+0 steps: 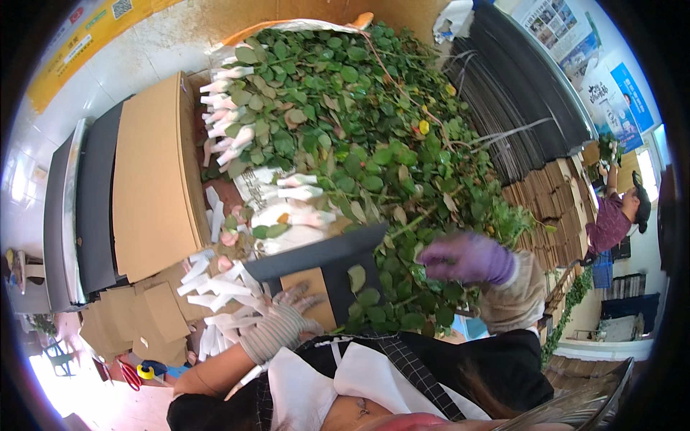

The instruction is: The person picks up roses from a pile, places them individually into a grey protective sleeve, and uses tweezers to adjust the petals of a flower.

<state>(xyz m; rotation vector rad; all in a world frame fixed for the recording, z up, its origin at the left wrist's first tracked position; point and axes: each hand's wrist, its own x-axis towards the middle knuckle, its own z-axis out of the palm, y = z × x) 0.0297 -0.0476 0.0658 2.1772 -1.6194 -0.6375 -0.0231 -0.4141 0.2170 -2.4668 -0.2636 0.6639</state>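
My left hand (286,314), in a pale grey glove with a striped cuff, lies with its fingers stretched out on a tan cardboard piece (310,277). That piece rests on a black sheet (352,274) whose far edge is folded up. Over the leaves to the right hovers my right hand (466,258) in a purple glove; motion blurs its fingers. A big heap of leafy rose stems (359,122) spreads beyond both hands. White bud sleeves (302,215) cover the flower ends along its left side, and more loose white sleeves (223,287) lie beside my left hand.
Tan and black boards (154,179) stand at the left, with cardboard pieces (140,320) below them. Red scissors (129,375) and a yellow tape roll (146,372) lie at lower left. Strapped black sheets (510,93) sit on folded cardboard (550,208) at right. Another person (614,219) works farther right.
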